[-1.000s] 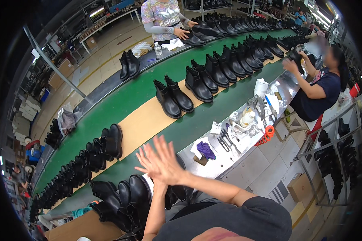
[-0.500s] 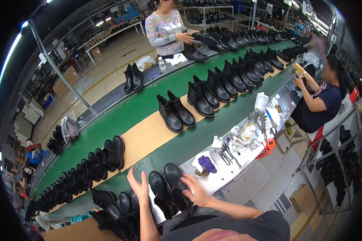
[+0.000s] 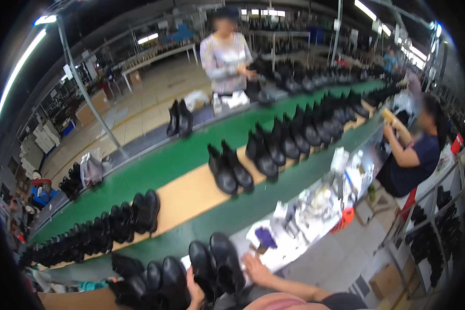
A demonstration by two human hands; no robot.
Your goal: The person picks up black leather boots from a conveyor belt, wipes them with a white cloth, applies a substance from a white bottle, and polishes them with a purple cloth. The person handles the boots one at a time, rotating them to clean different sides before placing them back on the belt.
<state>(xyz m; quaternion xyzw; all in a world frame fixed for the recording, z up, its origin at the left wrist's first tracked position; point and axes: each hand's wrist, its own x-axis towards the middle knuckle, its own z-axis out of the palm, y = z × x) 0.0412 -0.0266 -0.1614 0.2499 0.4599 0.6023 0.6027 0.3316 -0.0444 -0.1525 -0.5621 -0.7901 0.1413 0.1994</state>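
Observation:
A pair of black ankle boots stands in front of me with toes away, the left boot (image 3: pixel 202 263) close beside the right boot (image 3: pixel 226 261). My left hand (image 3: pixel 193 287) is low at the outer side of the left boot, fingers stretched along it; part of the hand is hidden. On the other side, my right hand (image 3: pixel 255 268) lies at the white work surface (image 3: pixel 281 258), fingers apart, right next to the right boot. Whether its fingertips touch the boot, I cannot tell. More black boots (image 3: pixel 174 281) crowd together left of my left hand.
Boots line a tan strip (image 3: pixel 178 194) on the green conveyor (image 3: pixel 134 175). A purple cloth (image 3: pixel 265 237), tools and bottles lie on the white surface at right. One person (image 3: pixel 225 62) stands across the conveyor; another (image 3: pixel 413 150) sits at right.
The view has tipped upward, so everything sits lower. My left hand has come down from the air to the left boot's side. My right hand has moved off the right boot to its outer side.

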